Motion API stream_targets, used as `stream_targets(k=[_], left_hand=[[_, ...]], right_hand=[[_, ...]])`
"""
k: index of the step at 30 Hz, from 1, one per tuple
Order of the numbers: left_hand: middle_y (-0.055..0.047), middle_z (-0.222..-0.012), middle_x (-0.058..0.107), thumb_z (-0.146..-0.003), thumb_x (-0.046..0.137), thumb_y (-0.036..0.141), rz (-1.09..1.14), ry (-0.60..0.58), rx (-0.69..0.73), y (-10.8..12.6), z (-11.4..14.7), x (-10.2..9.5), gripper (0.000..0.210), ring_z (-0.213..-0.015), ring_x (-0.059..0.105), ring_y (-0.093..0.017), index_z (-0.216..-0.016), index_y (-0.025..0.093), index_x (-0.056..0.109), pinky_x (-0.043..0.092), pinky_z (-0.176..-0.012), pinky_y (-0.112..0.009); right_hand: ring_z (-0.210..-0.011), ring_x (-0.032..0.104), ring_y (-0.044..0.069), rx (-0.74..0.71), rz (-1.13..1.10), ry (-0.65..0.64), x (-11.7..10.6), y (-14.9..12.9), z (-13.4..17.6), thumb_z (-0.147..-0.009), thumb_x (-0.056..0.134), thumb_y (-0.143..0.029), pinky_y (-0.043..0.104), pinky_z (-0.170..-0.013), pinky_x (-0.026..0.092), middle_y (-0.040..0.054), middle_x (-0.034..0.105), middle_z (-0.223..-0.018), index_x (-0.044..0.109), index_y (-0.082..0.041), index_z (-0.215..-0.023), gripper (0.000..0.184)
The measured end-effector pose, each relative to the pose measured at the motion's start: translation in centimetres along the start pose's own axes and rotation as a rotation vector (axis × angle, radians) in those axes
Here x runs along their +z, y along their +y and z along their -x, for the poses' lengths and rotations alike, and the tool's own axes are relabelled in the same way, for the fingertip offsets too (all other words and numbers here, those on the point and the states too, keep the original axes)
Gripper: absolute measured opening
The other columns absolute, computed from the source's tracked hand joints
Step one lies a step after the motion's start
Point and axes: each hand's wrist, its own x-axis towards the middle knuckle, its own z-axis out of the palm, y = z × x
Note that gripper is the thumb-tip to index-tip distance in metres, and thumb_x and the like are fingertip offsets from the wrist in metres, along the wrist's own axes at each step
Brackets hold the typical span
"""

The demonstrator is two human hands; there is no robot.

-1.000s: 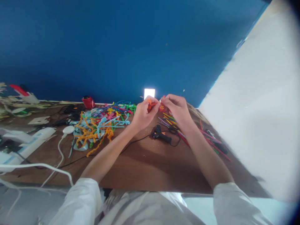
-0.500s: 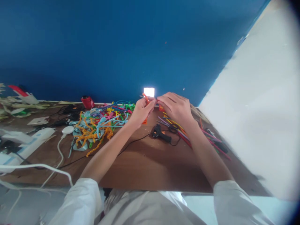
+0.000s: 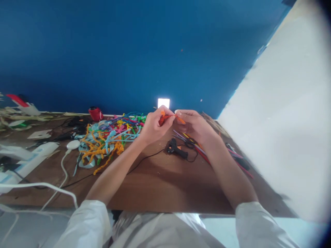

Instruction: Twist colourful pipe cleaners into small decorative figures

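over the table (image 3: 155,186), i see the orange piece (image 3: 181,120) has turned to span left hand (image 3: 156,126) and right hand (image 3: 196,126), so both hands' fingers now pinch it.

Fuzzy-looking orange strand (image 3: 180,120), smooth wood-look tabletop (image 3: 160,189)

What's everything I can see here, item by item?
Walls: two, blue behind, white right
Table: one, brown, foreground
Lit panel: one, white, back centre
Fuzzy heap: one, multicoloured, left of centre
Red object: one, red, behind fuzzy heap
Loose sticks: several, multicoloured, right
Glue gun: one, black, centre
Power strip: one, white-blue, left
Disc: one, white, left
Cables: several, white and black, left
Holder: one, white, back left
Fuzzy piece: one, orange, centre
Sleeves: two, white, bottom
Left grip, right grip: two, bare, at fuzzy piece
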Motion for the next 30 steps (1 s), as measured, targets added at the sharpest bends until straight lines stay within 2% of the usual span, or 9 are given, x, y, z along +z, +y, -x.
stream_targets(k=[3, 8, 11, 14, 17, 20, 23, 26, 30], left_hand=[[0.003, -0.067, 0.058, -0.088, 0.059, 0.026, 0.053, -0.044, -0.062, 0.3, -0.1, -0.2, 0.009, -0.055, 0.048, -0.006, -0.085, 0.018, 0.057, 0.039, -0.052, -0.019], [0.003, -0.063, 0.059, -0.091, 0.059, 0.03, 0.201, -0.125, -0.204, -0.1, -0.5, 0.0, 0.014, -0.048, 0.047, -0.004, -0.087, 0.017, 0.058, 0.037, -0.046, -0.016], [0.004, -0.063, 0.059, -0.091, 0.061, 0.035, 0.242, -0.114, -0.277, -0.5, -0.6, 0.1, 0.019, -0.042, 0.043, -0.002, -0.086, 0.016, 0.059, 0.032, -0.04, -0.016], [0.005, -0.059, 0.056, -0.09, 0.062, 0.04, 0.416, -0.074, -0.396, -0.9, -0.8, 0.3, 0.025, -0.037, 0.037, -0.001, -0.081, 0.017, 0.056, 0.026, -0.035, -0.016], [0.007, -0.054, 0.051, -0.087, 0.066, 0.038, 0.597, -0.054, -0.498, -1.1, -1.0, 0.5, 0.027, -0.035, 0.033, -0.001, -0.076, 0.017, 0.053, 0.022, -0.034, -0.016], [0.008, -0.051, 0.046, -0.086, 0.068, 0.037, 0.659, -0.062, -0.543, -1.1, -1.0, 0.6, 0.031, -0.034, 0.032, -0.001, -0.07, 0.017, 0.05, 0.019, -0.034, -0.017], [0.007, -0.053, 0.046, -0.088, 0.067, 0.037, 0.64, -0.078, -0.51, -1.3, -0.9, 0.8, 0.031, -0.036, 0.032, 0.0, -0.07, 0.017, 0.05, 0.02, -0.035, -0.017], [0.007, -0.056, 0.049, -0.09, 0.064, 0.04, 0.551, -0.084, -0.422, -1.3, -0.6, 0.8, 0.027, -0.038, 0.034, -0.001, -0.078, 0.018, 0.053, 0.023, -0.036, -0.017], [0.005, -0.061, 0.053, -0.093, 0.06, 0.041, 0.336, -0.064, -0.217, -0.8, -0.3, 0.5, 0.025, -0.046, 0.043, -0.004, -0.085, 0.018, 0.054, 0.033, -0.043, -0.017]], right_hand=[[-0.051, 0.036, 0.008, 0.047, -0.075, -0.034, 0.0, -0.2, 0.1, -0.082, 0.071, -0.048, 0.026, -0.05, 0.022, -0.005, 0.04, -0.059, 0.049, -0.02, -0.064, 0.04], [-0.054, 0.043, 0.009, -0.103, 0.293, 0.074, -0.6, -0.1, -0.1, -0.09, 0.061, -0.051, 0.026, -0.055, 0.032, -0.0034, 0.048, -0.059, 0.054, -0.018, -0.066, 0.041], [-0.061, 0.05, 0.011, -0.282, 0.596, 0.14, -0.9, -0.2, 0.0, -0.095, 0.057, -0.045, 0.027, -0.059, 0.036, -0.0014, 0.056, -0.066, 0.06, -0.018, -0.075, 0.033], [-0.077, 0.059, 0.015, -0.547, 0.925, 0.241, -1.2, -0.1, 0.1, -0.097, 0.055, -0.034, 0.028, -0.067, 0.041, 0.0042, 0.068, -0.088, 0.066, -0.02, -0.094, 0.019], [-0.092, 0.064, 0.018, -0.713, 1.151, 0.245, -1.6, 0.3, 0.1, -0.099, 0.051, -0.03, 0.029, -0.071, 0.043, 0.0067, 0.07, -0.104, 0.066, -0.022, -0.105, 0.018], [-0.093, 0.064, 0.019, -0.799, 1.286, 0.262, -2.0, 0.7, -0.1, -0.098, 0.052, -0.03, 0.03, -0.071, 0.043, 0.006, 0.072, -0.103, 0.067, -0.023, -0.105, 0.018], [-0.08, 0.06, 0.018, -0.834, 1.383, 0.316, -1.8, 1.0, -0.1, -0.097, 0.053, -0.031, 0.031, -0.068, 0.038, 0.0054, 0.071, -0.09, 0.067, -0.021, -0.092, 0.018], [-0.068, 0.051, 0.015, -0.763, 1.236, 0.366, -0.9, 1.0, 0.0, -0.096, 0.053, -0.032, 0.031, -0.062, 0.033, 0.0037, 0.063, -0.076, 0.061, -0.02, -0.075, 0.026], [-0.055, 0.038, 0.011, -0.385, 0.469, 0.318, 0.8, 0.6, 0.0, -0.092, 0.058, -0.04, 0.027, -0.053, 0.027, -0.0024, 0.047, -0.06, 0.053, -0.021, -0.066, 0.033]])
